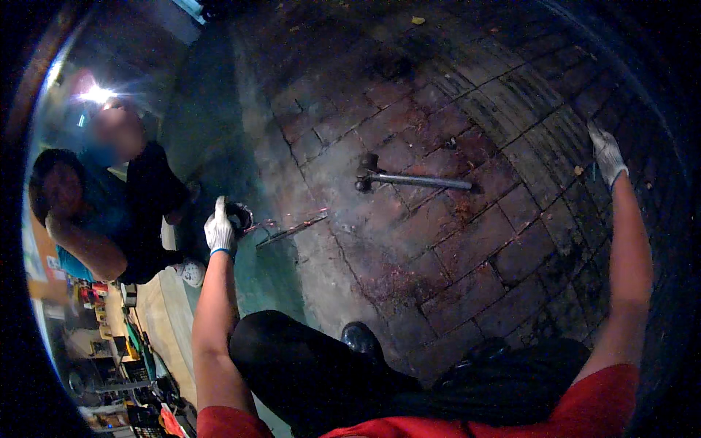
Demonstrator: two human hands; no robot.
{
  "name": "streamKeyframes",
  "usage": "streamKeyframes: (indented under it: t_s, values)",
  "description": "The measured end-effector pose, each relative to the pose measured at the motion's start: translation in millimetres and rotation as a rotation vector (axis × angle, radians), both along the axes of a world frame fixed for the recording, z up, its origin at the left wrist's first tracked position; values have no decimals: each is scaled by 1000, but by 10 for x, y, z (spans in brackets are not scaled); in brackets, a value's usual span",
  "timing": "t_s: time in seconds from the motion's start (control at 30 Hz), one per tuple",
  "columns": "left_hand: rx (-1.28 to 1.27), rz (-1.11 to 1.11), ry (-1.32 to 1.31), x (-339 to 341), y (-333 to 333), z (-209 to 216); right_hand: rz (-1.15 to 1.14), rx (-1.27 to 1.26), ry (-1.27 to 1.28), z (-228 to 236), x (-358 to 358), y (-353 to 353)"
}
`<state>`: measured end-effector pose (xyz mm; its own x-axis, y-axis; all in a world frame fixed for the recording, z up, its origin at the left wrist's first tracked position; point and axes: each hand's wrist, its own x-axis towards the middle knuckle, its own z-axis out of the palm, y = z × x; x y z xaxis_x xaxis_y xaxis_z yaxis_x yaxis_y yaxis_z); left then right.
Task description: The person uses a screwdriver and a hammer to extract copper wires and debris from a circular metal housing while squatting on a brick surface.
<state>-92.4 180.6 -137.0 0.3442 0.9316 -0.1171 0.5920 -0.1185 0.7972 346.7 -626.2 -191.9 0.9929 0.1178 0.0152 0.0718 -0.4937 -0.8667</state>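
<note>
My left hand (219,228), in a white knitted glove with a blue cuff, is closed on a dark round ring-like thing (239,217). Its exact kind is too dim to make out. Thin reddish strands (274,223) stretch to the right from beside it, and a dark thin rod (292,229) lies just below them. Far out to the right, my right hand (607,151) reaches over the paving in a matching glove, fingers extended, with nothing visible in it. Between the two hands a hammer (420,180) with a metal handle lies on the bricks, its head to the left.
Two people (109,190) are close together at the left, near a bright lamp (96,93). Shelves with assorted goods (109,343) stand at the lower left. Brick paving (467,255) meets a pale concrete strip (321,270). My dark shoe (361,339) rests near their border.
</note>
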Motion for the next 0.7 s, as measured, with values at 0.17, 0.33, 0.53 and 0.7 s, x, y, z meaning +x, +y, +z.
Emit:
streamKeyframes:
  t_s: [0.17, 0.33, 0.53, 0.7]
  values:
    - [473, -290, 305, -2, 123, 93, 228, 178, 244, -16, -274, 400]
    - [121, -263, 152, 256, -297, 251, 516, 48, 278, 446, -838, 2332]
    - [97, -447, 247, 718, -846, 390, 862, -97, 349, 542, -1201, 3197]
    - [233, -699, 425, 955, -929, 653, 954, -460, 460, 552, -1224, 3038]
